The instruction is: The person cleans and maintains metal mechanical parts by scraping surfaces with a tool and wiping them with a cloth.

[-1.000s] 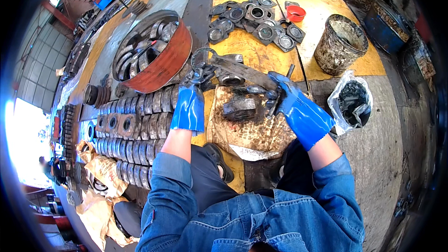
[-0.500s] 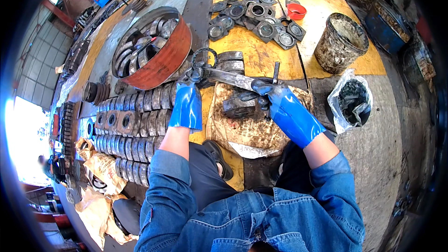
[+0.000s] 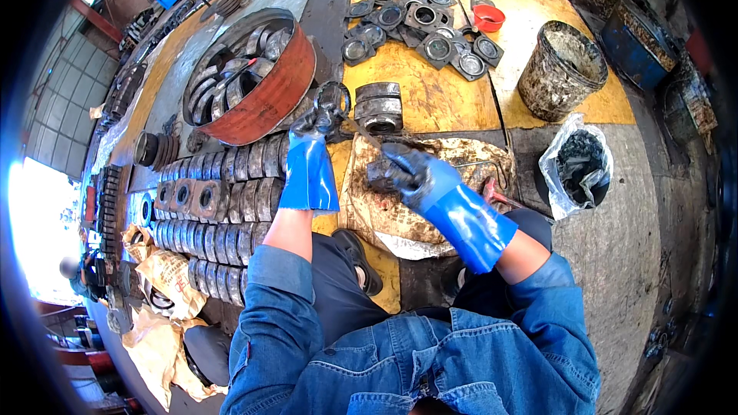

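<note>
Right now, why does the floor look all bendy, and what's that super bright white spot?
In the head view, the fisheye lens curves the yellow floor stripes and blackens the corners; the white patch at the left edge is overexposed daylight; the blue-gloved left hand and right hand look sharp.

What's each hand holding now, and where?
Left hand grips a greasy metal ring at its near edge. Right hand clutches a dark metal part; exact hold unclear.
</note>
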`<control>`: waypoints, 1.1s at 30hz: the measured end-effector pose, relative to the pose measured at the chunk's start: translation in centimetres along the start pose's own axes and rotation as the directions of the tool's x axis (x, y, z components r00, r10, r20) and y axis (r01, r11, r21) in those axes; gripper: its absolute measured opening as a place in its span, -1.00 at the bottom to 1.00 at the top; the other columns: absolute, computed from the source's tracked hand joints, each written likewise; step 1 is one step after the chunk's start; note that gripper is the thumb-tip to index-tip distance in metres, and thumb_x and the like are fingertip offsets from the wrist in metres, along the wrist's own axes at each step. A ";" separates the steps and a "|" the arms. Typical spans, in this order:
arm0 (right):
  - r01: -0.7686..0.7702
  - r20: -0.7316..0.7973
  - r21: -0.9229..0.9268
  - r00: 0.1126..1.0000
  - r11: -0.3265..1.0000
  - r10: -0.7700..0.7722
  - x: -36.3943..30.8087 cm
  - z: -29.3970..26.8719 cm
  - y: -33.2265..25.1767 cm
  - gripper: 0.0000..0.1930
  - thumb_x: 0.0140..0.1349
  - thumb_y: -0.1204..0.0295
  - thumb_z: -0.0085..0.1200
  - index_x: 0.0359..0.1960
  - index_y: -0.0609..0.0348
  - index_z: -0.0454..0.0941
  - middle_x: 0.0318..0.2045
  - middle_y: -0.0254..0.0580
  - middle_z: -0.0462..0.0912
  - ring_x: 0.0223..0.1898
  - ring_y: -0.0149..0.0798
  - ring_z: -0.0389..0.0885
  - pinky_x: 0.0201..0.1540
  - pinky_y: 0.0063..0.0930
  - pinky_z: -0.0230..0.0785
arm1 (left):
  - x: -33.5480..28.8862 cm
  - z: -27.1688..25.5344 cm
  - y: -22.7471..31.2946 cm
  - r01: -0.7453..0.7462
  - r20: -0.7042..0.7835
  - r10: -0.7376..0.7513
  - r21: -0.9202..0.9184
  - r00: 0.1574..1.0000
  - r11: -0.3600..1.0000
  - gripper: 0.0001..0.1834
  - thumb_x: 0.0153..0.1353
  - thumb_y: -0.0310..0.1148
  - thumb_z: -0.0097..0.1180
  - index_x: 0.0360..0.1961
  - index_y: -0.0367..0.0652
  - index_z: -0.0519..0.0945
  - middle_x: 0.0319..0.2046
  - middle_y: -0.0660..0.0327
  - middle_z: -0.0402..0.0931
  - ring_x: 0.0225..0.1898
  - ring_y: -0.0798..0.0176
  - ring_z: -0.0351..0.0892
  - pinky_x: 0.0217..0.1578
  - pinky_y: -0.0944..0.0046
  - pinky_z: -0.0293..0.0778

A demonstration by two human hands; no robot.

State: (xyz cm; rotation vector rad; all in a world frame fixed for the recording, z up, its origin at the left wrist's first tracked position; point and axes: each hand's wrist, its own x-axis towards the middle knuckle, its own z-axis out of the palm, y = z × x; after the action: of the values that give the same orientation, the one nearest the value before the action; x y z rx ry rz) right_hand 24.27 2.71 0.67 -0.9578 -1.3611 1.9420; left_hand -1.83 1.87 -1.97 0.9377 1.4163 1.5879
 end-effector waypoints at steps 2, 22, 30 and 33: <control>0.257 0.173 -0.941 0.925 0.220 -0.340 -2.8 1.6 -2.4 -0.58 0.05 0.42 0.08 0.01 0.09 0.43 -0.35 -0.11 0.64 -0.35 0.00 0.63 -0.37 -0.17 0.48 | -0.3 -0.6 -0.1 0.007 -0.009 -0.007 0.008 1.000 1.000 -0.69 0.10 -0.47 0.23 -0.09 -0.24 0.59 -0.25 0.25 0.61 -0.27 0.40 0.53 -0.24 0.37 0.48; 0.364 0.415 -0.908 0.851 -0.210 -0.322 -0.9 -6.3 -0.1 -0.54 0.11 0.42 -0.02 0.10 0.12 0.37 -0.37 -0.02 0.57 -0.41 0.00 0.54 -0.33 -0.11 0.40 | -2.3 -3.6 1.0 0.086 -0.044 -0.087 -0.037 0.995 0.996 -0.68 0.11 -0.43 0.23 -0.08 -0.23 0.59 -0.25 0.25 0.61 -0.26 0.39 0.54 -0.24 0.38 0.47; 0.556 0.621 -0.784 0.698 -0.277 -0.357 -2.8 -7.8 -0.5 -0.43 -0.08 0.47 0.19 0.09 -0.03 0.44 -0.18 -0.08 0.60 -0.34 0.01 0.56 -0.34 -0.15 0.43 | -4.8 -5.9 0.7 0.116 -0.088 -0.121 -0.061 0.989 0.991 -0.68 0.11 -0.41 0.23 -0.07 -0.22 0.59 -0.24 0.24 0.62 -0.25 0.39 0.54 -0.25 0.38 0.47; 0.593 0.627 -0.778 0.717 -0.207 -0.305 -2.8 -8.0 -0.5 -0.39 -0.06 0.51 0.16 0.14 -0.11 0.42 -0.19 -0.09 0.60 -0.35 0.00 0.57 -0.35 -0.17 0.44 | -4.9 -6.1 0.6 0.110 -0.095 -0.116 -0.067 0.989 0.992 -0.67 0.11 -0.41 0.23 -0.07 -0.22 0.59 -0.24 0.24 0.62 -0.25 0.39 0.55 -0.25 0.38 0.47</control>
State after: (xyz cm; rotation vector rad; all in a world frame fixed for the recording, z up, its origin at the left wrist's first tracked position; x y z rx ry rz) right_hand 32.42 4.92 0.06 -0.4630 -2.8173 0.0998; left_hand -5.44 -5.14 -2.12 0.7391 1.4536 1.6021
